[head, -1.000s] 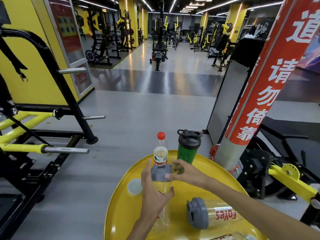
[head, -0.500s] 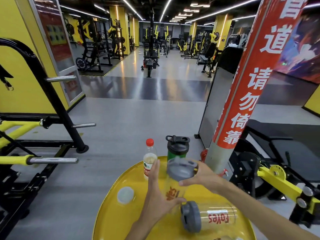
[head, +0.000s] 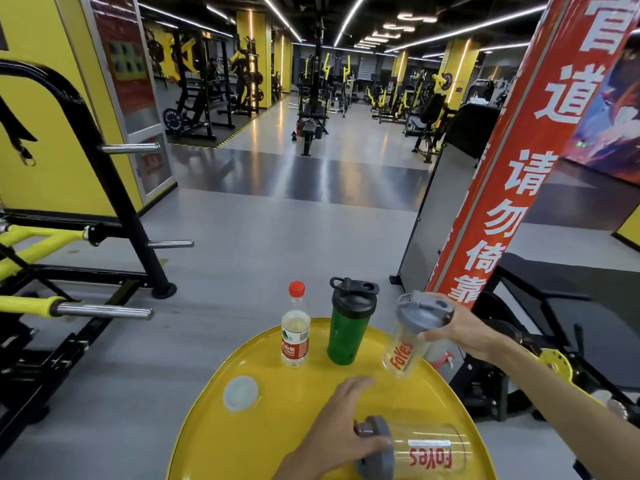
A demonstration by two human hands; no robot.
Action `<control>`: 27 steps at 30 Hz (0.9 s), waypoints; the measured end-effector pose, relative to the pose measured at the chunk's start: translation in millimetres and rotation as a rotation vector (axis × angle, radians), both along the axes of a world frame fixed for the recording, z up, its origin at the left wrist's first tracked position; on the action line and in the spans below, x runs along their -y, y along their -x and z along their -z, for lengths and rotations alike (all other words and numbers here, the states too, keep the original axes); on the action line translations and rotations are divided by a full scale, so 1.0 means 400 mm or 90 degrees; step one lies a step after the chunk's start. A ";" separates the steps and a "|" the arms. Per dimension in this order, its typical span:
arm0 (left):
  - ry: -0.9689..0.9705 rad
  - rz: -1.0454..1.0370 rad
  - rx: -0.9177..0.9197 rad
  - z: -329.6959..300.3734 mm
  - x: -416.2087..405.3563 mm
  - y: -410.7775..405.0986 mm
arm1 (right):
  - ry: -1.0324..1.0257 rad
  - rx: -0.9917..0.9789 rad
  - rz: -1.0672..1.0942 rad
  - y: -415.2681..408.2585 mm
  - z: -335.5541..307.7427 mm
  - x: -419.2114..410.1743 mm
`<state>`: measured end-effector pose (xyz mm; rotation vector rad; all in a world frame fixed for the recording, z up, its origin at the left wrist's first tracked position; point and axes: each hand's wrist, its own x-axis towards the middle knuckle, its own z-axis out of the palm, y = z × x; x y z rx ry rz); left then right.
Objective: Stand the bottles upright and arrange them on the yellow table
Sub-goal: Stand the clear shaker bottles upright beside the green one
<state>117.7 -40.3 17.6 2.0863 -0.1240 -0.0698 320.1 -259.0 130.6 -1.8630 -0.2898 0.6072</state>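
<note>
Two clear shakers [head: 412, 337] [head: 420, 450], one green shaker [head: 348, 327], one red-capped water bottle [head: 295, 332], one white lid [head: 240, 393].

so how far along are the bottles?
Done: red-capped bottle and green shaker stand upright on the yellow table. In hand: right hand setting down a tilted clear shaker. Left: left hand reaches the shaker lying flat.
</note>
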 end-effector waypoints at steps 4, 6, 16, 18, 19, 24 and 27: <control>-0.025 0.089 -0.097 0.006 0.016 -0.012 | 0.034 -0.010 -0.003 -0.035 0.079 -0.021; -0.025 0.110 -0.119 0.009 0.016 -0.017 | 0.026 -0.013 -0.004 -0.042 0.086 -0.034; 0.019 0.114 -0.149 0.030 0.019 -0.013 | 0.019 -0.034 -0.097 -0.063 0.082 -0.021; 0.010 0.110 -0.144 0.032 0.020 -0.016 | 0.039 -0.039 -0.105 -0.060 0.084 -0.008; 0.006 0.107 -0.143 0.035 0.020 -0.016 | 0.055 -0.042 -0.102 -0.053 0.081 -0.003; 0.000 0.085 -0.130 0.046 0.023 -0.005 | 0.136 -0.016 -0.074 -0.030 0.098 0.016; -0.011 0.074 -0.124 0.047 0.019 -0.002 | 0.222 0.001 -0.080 0.014 0.102 0.044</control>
